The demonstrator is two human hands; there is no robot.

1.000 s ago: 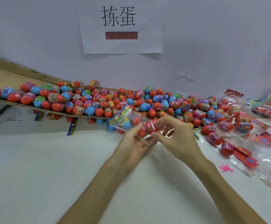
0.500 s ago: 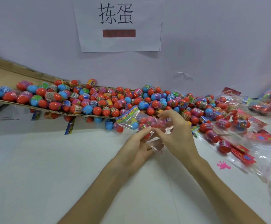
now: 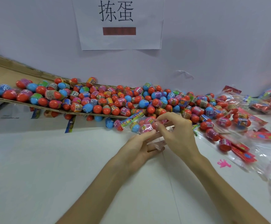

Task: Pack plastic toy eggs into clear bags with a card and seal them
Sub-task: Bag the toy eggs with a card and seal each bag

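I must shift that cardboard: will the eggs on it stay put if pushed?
Probably not: the eggs are rounded and loosely heaped, so they would likely roll. The cardboard shows no front lip, so some may spill.

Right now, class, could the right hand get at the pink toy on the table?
Probably yes: the pink toy lies uncovered on the table, nothing between, though the right hand is busy pinching the bag.
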